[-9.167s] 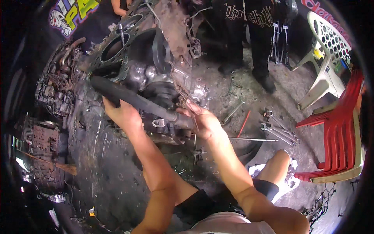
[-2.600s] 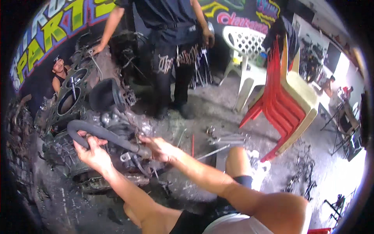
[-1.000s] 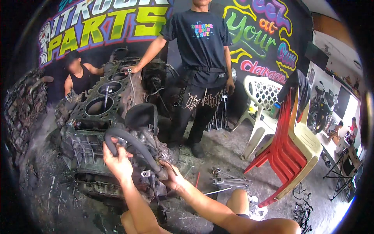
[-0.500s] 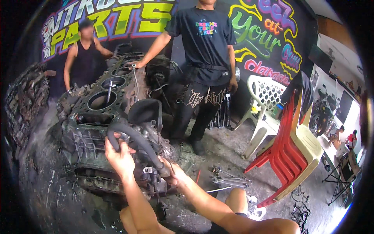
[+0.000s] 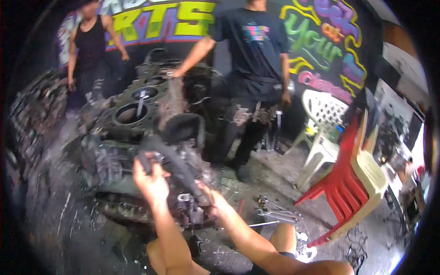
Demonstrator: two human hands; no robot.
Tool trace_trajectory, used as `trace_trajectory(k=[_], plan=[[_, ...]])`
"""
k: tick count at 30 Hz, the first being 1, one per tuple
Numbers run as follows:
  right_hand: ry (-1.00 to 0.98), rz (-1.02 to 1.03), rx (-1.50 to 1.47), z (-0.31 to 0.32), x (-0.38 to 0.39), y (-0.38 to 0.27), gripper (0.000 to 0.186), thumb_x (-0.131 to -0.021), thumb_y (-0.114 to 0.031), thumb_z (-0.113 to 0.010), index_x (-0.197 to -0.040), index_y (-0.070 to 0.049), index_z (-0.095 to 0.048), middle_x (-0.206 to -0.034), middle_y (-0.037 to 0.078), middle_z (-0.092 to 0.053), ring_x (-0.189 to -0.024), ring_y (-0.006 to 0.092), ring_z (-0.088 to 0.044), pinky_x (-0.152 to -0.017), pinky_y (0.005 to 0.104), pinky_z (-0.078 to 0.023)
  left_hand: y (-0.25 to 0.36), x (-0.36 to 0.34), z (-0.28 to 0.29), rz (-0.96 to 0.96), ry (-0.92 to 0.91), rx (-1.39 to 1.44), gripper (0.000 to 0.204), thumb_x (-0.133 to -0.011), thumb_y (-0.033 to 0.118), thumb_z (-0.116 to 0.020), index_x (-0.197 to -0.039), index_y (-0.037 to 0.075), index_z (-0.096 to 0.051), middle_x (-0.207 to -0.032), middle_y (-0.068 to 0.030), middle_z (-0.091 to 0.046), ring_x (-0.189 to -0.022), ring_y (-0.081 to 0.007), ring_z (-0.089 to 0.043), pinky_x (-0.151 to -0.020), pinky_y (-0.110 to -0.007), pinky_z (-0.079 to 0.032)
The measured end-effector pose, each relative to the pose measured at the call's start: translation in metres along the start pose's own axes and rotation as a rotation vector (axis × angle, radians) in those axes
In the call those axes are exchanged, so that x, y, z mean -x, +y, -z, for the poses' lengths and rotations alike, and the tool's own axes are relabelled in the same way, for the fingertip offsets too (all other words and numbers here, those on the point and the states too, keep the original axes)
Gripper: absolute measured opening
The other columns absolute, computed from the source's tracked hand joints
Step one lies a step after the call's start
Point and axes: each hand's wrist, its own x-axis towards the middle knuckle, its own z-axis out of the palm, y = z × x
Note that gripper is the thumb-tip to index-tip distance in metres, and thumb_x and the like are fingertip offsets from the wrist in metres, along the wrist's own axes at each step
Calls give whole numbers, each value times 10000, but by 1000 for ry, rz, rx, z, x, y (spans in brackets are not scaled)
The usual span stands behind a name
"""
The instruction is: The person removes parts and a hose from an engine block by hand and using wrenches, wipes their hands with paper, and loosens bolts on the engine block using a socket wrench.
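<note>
A thick, dark curved rubber hose spans both of my hands in front of the engine block. Its bent upper end is in my left hand, whose thumb and fingers close round it. Lower down, my right hand grips the other end, beside a small metal fitting low on the engine. The greasy engine block has large open cylinder bores, with a shiny metal rod upright in one. Motion blurs the finer detail round both hands.
A co-worker in a dark shirt rests one hand on the block; another person stands behind it, left. Several wrenches lie on the floor to the right. Stacked red and cream plastic chairs and a white chair stand beyond.
The view has shifted, so the scene sits slightly further right and is blurred. The person at the left has straightened up from the block. Both my hands keep hold of the hose.
</note>
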Motion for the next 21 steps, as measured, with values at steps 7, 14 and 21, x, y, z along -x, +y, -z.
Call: trace_trajectory(k=[7, 14, 21], plan=[[-82, 105, -137, 37, -6, -4, 287, -856, -372, -592, -1038, -150, -602, -898, -26, -639, -735, 148, -564, -598, 292, -443, 9, 8, -31, 32, -52, -90, 152, -814, -32, -524, -959, 9, -544, -745, -47, -586, -492, -95, -540, -433, -251, -479], [-98, -20, -362, 51, -56, 24, 233, -864, -340, -592, -1004, -154, -609, -819, -26, -639, -757, 147, -584, -642, 345, -460, 18, 11, -14, -9, -57, -140, 139, -821, -4, -532, -959, 8, -542, -751, -56, -593, -476, -100, -546, -426, -240, -472], [129, -15, -17, 20, 0, -1, 430, -872, -377, -582, -1182, -79, -562, -1092, 49, -601, -909, 153, -555, -693, 307, -457, 8, 3, -11, -7, -48, -161, 147, -827, -24, -497, -966, 11, -529, -796, -54, -566, -442, -105, -514, -406, -252, -460]])
